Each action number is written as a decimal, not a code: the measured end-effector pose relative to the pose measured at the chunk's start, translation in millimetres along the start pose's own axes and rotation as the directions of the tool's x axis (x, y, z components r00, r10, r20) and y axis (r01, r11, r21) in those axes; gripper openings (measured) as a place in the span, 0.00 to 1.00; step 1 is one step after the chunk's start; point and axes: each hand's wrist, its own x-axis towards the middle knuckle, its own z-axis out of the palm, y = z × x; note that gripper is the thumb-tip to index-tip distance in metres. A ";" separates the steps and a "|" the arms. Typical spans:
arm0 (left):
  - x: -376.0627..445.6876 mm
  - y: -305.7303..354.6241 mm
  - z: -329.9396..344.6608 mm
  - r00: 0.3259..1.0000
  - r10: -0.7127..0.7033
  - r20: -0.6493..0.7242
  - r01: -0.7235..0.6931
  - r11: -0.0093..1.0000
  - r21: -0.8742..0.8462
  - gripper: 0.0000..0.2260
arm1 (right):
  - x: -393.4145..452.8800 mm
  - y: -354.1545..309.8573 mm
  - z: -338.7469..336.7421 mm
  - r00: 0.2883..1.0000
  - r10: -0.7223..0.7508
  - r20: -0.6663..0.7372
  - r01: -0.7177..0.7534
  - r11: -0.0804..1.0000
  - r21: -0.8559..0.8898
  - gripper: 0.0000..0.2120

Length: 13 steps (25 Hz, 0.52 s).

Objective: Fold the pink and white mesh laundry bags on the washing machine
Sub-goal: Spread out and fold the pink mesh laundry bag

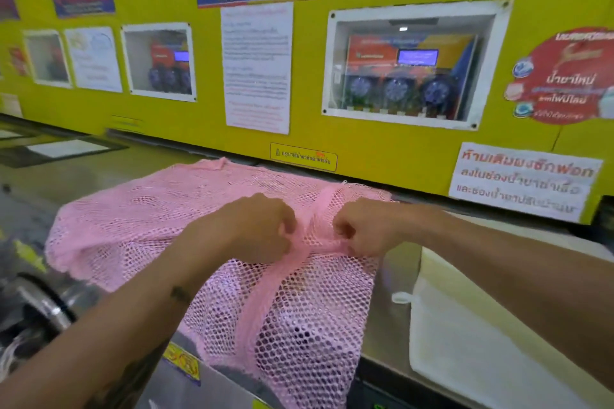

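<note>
A pink mesh laundry bag (139,222) lies spread over the top of the steel washing machine (388,319), and its near end hangs down over the front edge. A thicker pink seam band runs through its middle. My left hand (262,229) and my right hand (362,229) sit close together at the bag's centre, each with fingers pinched shut on that band. A white mesh laundry bag (471,342) lies flat on the machine top to the right, under my right forearm, with a small white loop at its left edge.
A yellow wall (166,123) with posters, notices and windowed dispenser boxes rises directly behind the machine. At the far left stands the round chrome door rim (43,305) of a machine. A yellow sticker (182,364) marks the machine's front panel.
</note>
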 end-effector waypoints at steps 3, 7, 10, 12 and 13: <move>8.8 -1.4 3.7 1.000 0.015 -0.025 -0.018 0.992 -0.123 0.33 | -1.4 5.5 -20.3 0.988 -0.002 -0.157 0.051 0.951 0.305 0.04; 31.6 -11.8 19.1 0.998 -0.036 -0.053 0.021 0.966 -0.257 0.52 | -10.5 12.1 -51.2 0.990 0.061 -0.129 0.071 0.574 0.816 0.04; 51.3 -10.8 32.2 0.980 -0.099 -0.173 0.046 0.957 -0.286 0.47 | -6.8 10.5 -49.5 0.991 0.073 -0.115 0.048 0.602 0.797 0.05; 60.1 -13.4 35.0 0.942 -0.094 -0.323 0.002 0.962 -0.274 0.27 | -4.0 13.2 -45.3 0.989 0.085 -0.121 0.032 0.678 0.735 0.07; 60.4 -14.9 31.7 0.921 -0.094 -0.379 -0.016 0.961 -0.277 0.21 | -2.8 16.4 -42.9 0.986 0.095 -0.135 0.029 0.704 0.709 0.08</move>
